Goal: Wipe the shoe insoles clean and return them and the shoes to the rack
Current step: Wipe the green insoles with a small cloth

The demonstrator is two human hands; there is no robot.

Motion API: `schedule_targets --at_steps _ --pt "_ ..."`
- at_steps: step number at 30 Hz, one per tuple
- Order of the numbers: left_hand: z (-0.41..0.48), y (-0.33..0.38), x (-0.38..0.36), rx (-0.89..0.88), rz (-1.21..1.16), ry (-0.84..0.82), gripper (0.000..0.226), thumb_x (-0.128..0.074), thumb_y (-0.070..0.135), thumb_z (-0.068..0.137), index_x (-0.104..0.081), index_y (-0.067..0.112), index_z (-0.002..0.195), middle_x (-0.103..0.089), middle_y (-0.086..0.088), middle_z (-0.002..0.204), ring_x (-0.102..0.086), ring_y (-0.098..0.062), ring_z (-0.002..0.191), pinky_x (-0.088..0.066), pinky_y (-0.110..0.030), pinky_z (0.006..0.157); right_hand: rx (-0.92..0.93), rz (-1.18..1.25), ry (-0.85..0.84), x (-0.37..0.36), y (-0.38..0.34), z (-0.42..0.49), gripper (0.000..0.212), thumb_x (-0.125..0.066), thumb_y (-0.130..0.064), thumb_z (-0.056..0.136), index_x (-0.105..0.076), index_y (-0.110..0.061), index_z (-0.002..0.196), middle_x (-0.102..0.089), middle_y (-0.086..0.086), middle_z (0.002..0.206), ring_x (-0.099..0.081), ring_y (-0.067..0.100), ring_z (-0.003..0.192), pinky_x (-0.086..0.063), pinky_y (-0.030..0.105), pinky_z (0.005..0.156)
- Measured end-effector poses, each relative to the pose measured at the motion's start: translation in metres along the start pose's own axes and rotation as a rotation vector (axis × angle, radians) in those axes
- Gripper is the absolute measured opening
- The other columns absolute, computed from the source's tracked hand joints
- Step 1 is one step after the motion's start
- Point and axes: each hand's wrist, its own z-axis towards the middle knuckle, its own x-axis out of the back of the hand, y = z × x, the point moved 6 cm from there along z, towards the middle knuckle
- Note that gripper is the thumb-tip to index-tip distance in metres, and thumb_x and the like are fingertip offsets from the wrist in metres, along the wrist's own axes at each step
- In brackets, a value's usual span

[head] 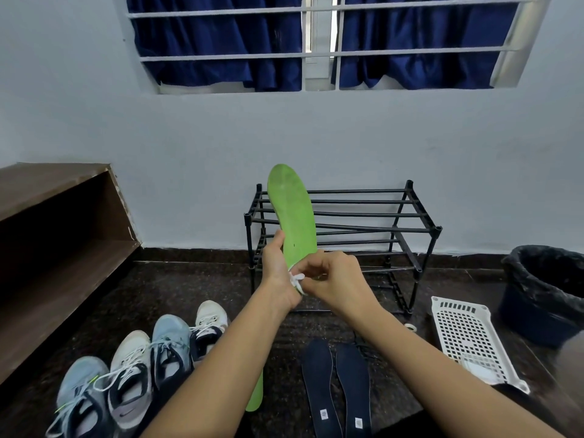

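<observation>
Holding a green insole [295,216] up in front of the shoe rack [379,229], toe end pointing up and heel end down in the hands. So the left hand [278,276] has its fingers curled round the lower edge of it, thumb up along the left side. Over on the other side, the right hand [343,279] is bunched up, fingers curled in and pinching a small white wipe [297,279] right against the heel end, tucked between the two hands.

Down on the floor [196,286], a second green insole [255,396] is lying mostly hidden under the left forearm, only the near end poking out. Just right of it, two dark blue insoles [317,384] lie side by side, each with a little white label near the heel.

Four shoes [129,374] are lined up in a slanted row on the left, laces loose, two light blue and two whitish ones alternating. Rack itself is black and stands against the wall [189,137].

Right side has a white plastic tray [467,339] full of holes, with something white at its near end, can't tell what. Past that is a dark bin [543,289] with a black liner. Wooden shelf [57,235] on the far left, and a barred window [319,52] with blue curtains [221,42] up top.
</observation>
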Motion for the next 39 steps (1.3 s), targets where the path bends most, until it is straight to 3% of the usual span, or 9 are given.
schedule_targets --at_steps 4,8,15,23,29,34,39 --pt "0.001 0.002 0.002 -0.021 -0.045 0.038 0.055 -0.041 0.052 0.098 -0.066 0.006 0.080 -0.065 -0.010 0.063 -0.063 -0.024 0.057 -0.050 -0.031 0.059 0.012 0.078 0.106 -0.002 0.000 0.001 0.026 -0.067 0.005 0.072 -0.076 -0.017 0.083 -0.072 -0.006 0.075 -0.066 0.001 0.070 -0.048 0.009 0.065" --pt "-0.005 -0.007 0.000 0.016 -0.001 0.024 0.051 -0.042 0.052 0.097 -0.064 0.011 0.075 -0.064 -0.005 0.058 -0.062 -0.019 0.054 -0.047 -0.027 0.057 -0.022 0.060 0.163 -0.004 0.003 0.009 0.026 -0.067 0.007 0.073 -0.074 -0.016 0.083 -0.070 -0.006 0.073 -0.063 -0.004 0.068 -0.044 0.005 0.063" --pt "-0.005 0.003 0.008 0.097 -0.046 0.014 0.043 -0.046 0.042 0.095 -0.065 0.009 0.075 -0.064 -0.008 0.063 -0.059 -0.023 0.062 -0.046 -0.028 0.060 -0.023 -0.035 -0.009 -0.014 -0.002 0.014 0.027 -0.064 0.004 0.073 -0.077 -0.016 0.086 -0.069 -0.007 0.073 -0.060 -0.007 0.065 -0.043 0.005 0.063" --pt "0.004 0.014 0.019 0.082 -0.038 -0.013 0.040 -0.047 0.035 0.094 -0.063 0.006 0.071 -0.058 -0.010 0.060 -0.055 -0.024 0.057 -0.043 -0.029 0.058 0.024 -0.032 -0.177 -0.018 -0.009 0.013 0.020 -0.071 -0.001 0.076 -0.076 -0.017 0.086 -0.068 -0.012 0.073 -0.060 -0.007 0.065 -0.043 0.006 0.064" --pt "0.010 0.014 0.021 0.038 -0.020 -0.010 0.045 -0.044 0.041 0.097 -0.064 0.008 0.075 -0.062 -0.008 0.061 -0.060 -0.023 0.055 -0.048 -0.027 0.054 0.063 0.018 -0.036 -0.021 -0.012 0.011 0.020 -0.069 -0.001 0.075 -0.076 -0.018 0.083 -0.070 -0.009 0.072 -0.062 -0.004 0.067 -0.043 0.006 0.063" --pt "0.009 0.005 0.021 0.070 0.026 -0.016 0.050 -0.041 0.048 0.098 -0.066 0.009 0.079 -0.065 -0.008 0.066 -0.064 -0.023 0.059 -0.049 -0.028 0.060 0.014 0.050 0.032 -0.022 -0.005 0.016 0.021 -0.068 0.000 0.076 -0.075 -0.017 0.083 -0.068 -0.011 0.069 -0.062 -0.007 0.066 -0.043 0.005 0.062" --pt "0.004 0.002 0.019 0.132 0.019 -0.065 0.050 -0.042 0.046 0.096 -0.067 0.009 0.073 -0.064 -0.009 0.067 -0.062 -0.024 0.062 -0.045 -0.030 0.064 -0.016 -0.023 -0.023 -0.021 -0.004 0.019 0.020 -0.069 0.000 0.075 -0.076 -0.016 0.084 -0.065 -0.013 0.066 -0.058 -0.011 0.061 -0.041 0.004 0.060"
